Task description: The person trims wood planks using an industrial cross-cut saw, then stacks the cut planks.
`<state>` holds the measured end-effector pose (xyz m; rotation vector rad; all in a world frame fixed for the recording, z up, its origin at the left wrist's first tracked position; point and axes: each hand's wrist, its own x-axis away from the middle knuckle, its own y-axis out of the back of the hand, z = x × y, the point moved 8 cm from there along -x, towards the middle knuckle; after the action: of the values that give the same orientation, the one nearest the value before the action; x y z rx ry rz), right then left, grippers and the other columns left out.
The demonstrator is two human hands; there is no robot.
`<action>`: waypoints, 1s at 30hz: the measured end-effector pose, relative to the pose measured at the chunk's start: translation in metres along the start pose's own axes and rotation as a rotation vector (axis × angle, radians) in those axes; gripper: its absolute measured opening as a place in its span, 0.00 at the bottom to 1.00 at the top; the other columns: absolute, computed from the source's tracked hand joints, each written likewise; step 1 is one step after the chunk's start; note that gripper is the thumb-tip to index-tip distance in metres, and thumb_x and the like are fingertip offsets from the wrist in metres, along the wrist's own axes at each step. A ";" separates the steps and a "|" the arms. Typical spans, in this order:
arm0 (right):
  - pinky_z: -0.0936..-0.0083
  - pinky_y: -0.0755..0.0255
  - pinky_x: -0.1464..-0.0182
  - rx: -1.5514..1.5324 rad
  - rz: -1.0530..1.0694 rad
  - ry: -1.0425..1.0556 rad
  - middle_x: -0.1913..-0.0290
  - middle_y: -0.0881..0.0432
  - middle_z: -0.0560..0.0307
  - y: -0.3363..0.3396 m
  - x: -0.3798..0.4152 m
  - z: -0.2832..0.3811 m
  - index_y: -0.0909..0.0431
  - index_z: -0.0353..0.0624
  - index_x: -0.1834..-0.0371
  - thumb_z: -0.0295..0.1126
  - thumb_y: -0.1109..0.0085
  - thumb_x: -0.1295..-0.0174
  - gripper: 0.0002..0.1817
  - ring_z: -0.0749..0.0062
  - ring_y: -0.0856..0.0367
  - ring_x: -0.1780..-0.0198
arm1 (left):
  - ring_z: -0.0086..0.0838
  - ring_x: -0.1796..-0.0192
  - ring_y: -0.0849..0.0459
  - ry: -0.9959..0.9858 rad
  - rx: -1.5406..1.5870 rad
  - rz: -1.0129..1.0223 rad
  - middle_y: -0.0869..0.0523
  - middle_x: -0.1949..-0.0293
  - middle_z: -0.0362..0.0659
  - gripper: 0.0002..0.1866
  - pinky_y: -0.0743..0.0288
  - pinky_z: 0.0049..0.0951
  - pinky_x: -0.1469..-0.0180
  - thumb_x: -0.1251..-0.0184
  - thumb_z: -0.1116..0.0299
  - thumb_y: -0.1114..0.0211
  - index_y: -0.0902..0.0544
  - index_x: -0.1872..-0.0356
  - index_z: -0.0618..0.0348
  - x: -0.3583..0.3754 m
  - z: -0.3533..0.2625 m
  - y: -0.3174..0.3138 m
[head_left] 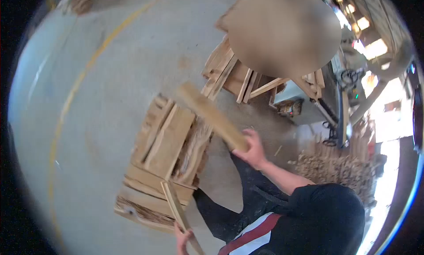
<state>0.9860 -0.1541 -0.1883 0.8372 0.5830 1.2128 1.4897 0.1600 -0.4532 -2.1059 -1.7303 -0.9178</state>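
My right hand is closed around one end of a wooden board. The board reaches up and left over the floor and is somewhat blurred. Low in the view, my left hand grips a narrower wooden strip, whose far end overlaps a stack of rough planks. Some of these planks have bark along their edges. The stack lies in front of my legs, with several planks running lengthwise and others crosswise at the near end.
More lumber lies beyond the stack, partly hidden by a large blurred oval. On the right stand a machine with handwheels and a big pile of wood pieces. A yellow line curves across the floor at left.
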 end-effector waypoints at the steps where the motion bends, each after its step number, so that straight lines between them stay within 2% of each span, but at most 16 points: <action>1: 0.57 0.39 0.28 -0.026 -0.133 -0.052 0.32 0.32 0.44 0.048 -0.004 -0.003 0.17 0.38 0.49 0.43 0.22 0.55 0.30 0.48 0.35 0.29 | 0.34 0.51 0.19 0.038 0.114 0.023 0.23 0.46 0.49 0.54 0.20 0.33 0.55 0.56 0.72 0.24 0.43 0.23 0.57 0.005 -0.058 -0.006; 3: 0.57 0.37 0.29 -0.033 -0.396 -0.137 0.32 0.33 0.43 0.138 -0.035 -0.052 0.18 0.38 0.49 0.43 0.22 0.54 0.30 0.47 0.34 0.29 | 0.33 0.54 0.19 0.121 0.342 0.055 0.24 0.46 0.49 0.56 0.20 0.32 0.57 0.57 0.71 0.24 0.44 0.21 0.57 0.014 -0.221 -0.017; 7: 0.54 0.36 0.30 -0.047 -0.705 -0.274 0.32 0.35 0.38 0.281 -0.115 -0.153 0.22 0.33 0.45 0.43 0.22 0.51 0.34 0.47 0.35 0.29 | 0.31 0.54 0.18 -0.037 0.225 0.130 0.23 0.43 0.48 0.50 0.20 0.29 0.61 0.51 0.74 0.34 0.45 0.21 0.56 -0.078 -0.461 -0.122; 9: 0.52 0.38 0.31 -0.218 -0.687 -0.433 0.31 0.36 0.38 0.338 -0.162 -0.178 0.25 0.33 0.41 0.47 0.22 0.51 0.39 0.48 0.35 0.31 | 0.37 0.45 0.18 -0.260 0.194 0.239 0.22 0.41 0.49 0.45 0.20 0.34 0.48 0.47 0.78 0.38 0.43 0.23 0.58 -0.131 -0.626 -0.214; 10: 0.50 0.38 0.31 -0.109 -0.907 -0.248 0.32 0.36 0.38 0.355 -0.184 -0.228 0.29 0.32 0.36 0.52 0.24 0.50 0.44 0.48 0.37 0.32 | 0.39 0.36 0.21 -0.350 0.220 0.291 0.24 0.33 0.52 0.47 0.22 0.36 0.40 0.46 0.77 0.36 0.44 0.22 0.58 -0.149 -0.699 -0.256; 11: 0.49 0.34 0.35 -0.109 -0.771 -0.435 0.36 0.31 0.36 0.374 -0.202 -0.250 0.34 0.31 0.32 0.56 0.27 0.46 0.47 0.41 0.31 0.36 | 0.38 0.35 0.22 -0.414 0.151 0.293 0.24 0.34 0.52 0.50 0.24 0.37 0.36 0.47 0.71 0.29 0.45 0.21 0.58 -0.182 -0.733 -0.297; 12: 0.50 0.28 0.39 0.268 -0.676 -0.429 0.44 0.23 0.35 0.397 -0.225 -0.284 0.31 0.32 0.33 0.56 0.32 0.40 0.43 0.40 0.22 0.44 | 0.39 0.38 0.20 -0.624 -0.179 0.118 0.21 0.36 0.52 0.50 0.24 0.39 0.38 0.50 0.63 0.24 0.38 0.25 0.60 -0.215 -0.764 -0.333; 13: 0.52 0.26 0.41 0.450 -0.765 -0.280 0.46 0.20 0.37 0.417 -0.232 -0.265 0.26 0.32 0.37 0.54 0.34 0.37 0.37 0.44 0.20 0.46 | 0.42 0.40 0.19 -0.506 -0.118 0.372 0.18 0.41 0.53 0.44 0.24 0.41 0.39 0.52 0.54 0.22 0.28 0.32 0.62 -0.246 -0.795 -0.398; 14: 0.54 0.24 0.43 0.651 -0.866 -0.147 0.49 0.17 0.39 0.435 -0.237 -0.244 0.21 0.31 0.42 0.53 0.36 0.34 0.32 0.48 0.18 0.48 | 0.43 0.43 0.18 -0.562 -0.120 0.380 0.16 0.45 0.55 0.42 0.24 0.42 0.41 0.55 0.47 0.21 0.22 0.40 0.63 -0.254 -0.838 -0.445; 15: 0.56 0.24 0.42 -0.110 -0.950 -0.143 0.49 0.16 0.40 0.468 -0.234 -0.225 0.19 0.32 0.45 0.50 0.38 0.30 0.28 0.53 0.18 0.46 | 0.45 0.42 0.18 -0.509 -0.126 0.171 0.17 0.45 0.58 0.45 0.23 0.41 0.42 0.58 0.41 0.20 0.21 0.41 0.63 -0.283 -0.843 -0.492; 18: 0.58 0.24 0.41 -0.027 -1.132 0.101 0.45 0.18 0.39 0.480 -0.230 -0.184 0.19 0.32 0.45 0.44 0.41 0.27 0.23 0.53 0.20 0.43 | 0.52 0.36 0.27 -0.680 -0.041 -0.257 0.27 0.37 0.59 0.37 0.30 0.52 0.34 0.49 0.44 0.25 0.20 0.43 0.62 -0.299 -0.862 -0.619; 21: 0.58 0.26 0.39 -0.143 -0.973 0.142 0.42 0.22 0.41 0.437 -0.217 -0.136 0.20 0.31 0.47 0.41 0.44 0.25 0.20 0.51 0.21 0.42 | 0.53 0.40 0.23 -0.818 0.210 -0.040 0.22 0.43 0.57 0.23 0.27 0.49 0.40 0.42 0.60 0.28 0.19 0.47 0.59 -0.261 -0.842 -0.631; 24: 0.60 0.28 0.37 -0.180 -0.721 0.279 0.41 0.23 0.43 0.329 -0.198 -0.143 0.21 0.33 0.48 0.39 0.47 0.24 0.17 0.52 0.23 0.41 | 0.50 0.48 0.18 -0.857 0.283 0.100 0.16 0.52 0.51 0.12 0.24 0.45 0.47 0.39 0.70 0.32 0.17 0.54 0.59 -0.223 -0.772 -0.542; 26: 0.60 0.30 0.36 -0.169 -0.415 0.319 0.39 0.25 0.44 0.228 -0.181 -0.140 0.21 0.35 0.48 0.38 0.46 0.24 0.16 0.53 0.24 0.39 | 0.47 0.53 0.15 -1.034 0.094 -0.132 0.15 0.53 0.50 0.12 0.21 0.44 0.50 0.42 0.72 0.30 0.15 0.56 0.58 -0.223 -0.682 -0.457; 27: 0.61 0.31 0.36 -0.115 -0.214 0.272 0.38 0.25 0.44 0.173 -0.172 -0.131 0.21 0.36 0.49 0.38 0.46 0.25 0.15 0.53 0.26 0.38 | 0.47 0.53 0.14 -0.896 0.003 -0.252 0.13 0.55 0.49 0.11 0.21 0.43 0.50 0.44 0.74 0.29 0.13 0.59 0.58 -0.236 -0.631 -0.412; 30: 0.73 0.26 0.64 -0.345 0.345 -0.314 0.66 0.18 0.58 -0.052 -0.125 -0.227 0.18 0.39 0.63 0.42 0.41 0.27 0.16 0.71 0.20 0.66 | 0.47 0.54 0.14 -0.603 -0.256 -0.464 0.12 0.61 0.52 0.09 0.21 0.43 0.49 0.49 0.75 0.31 0.13 0.64 0.59 -0.296 -0.488 -0.256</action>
<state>0.8057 -0.2257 -0.3678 0.8289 -0.0322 1.4076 1.0734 -0.2847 -0.3096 -2.3519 -2.6078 -0.6677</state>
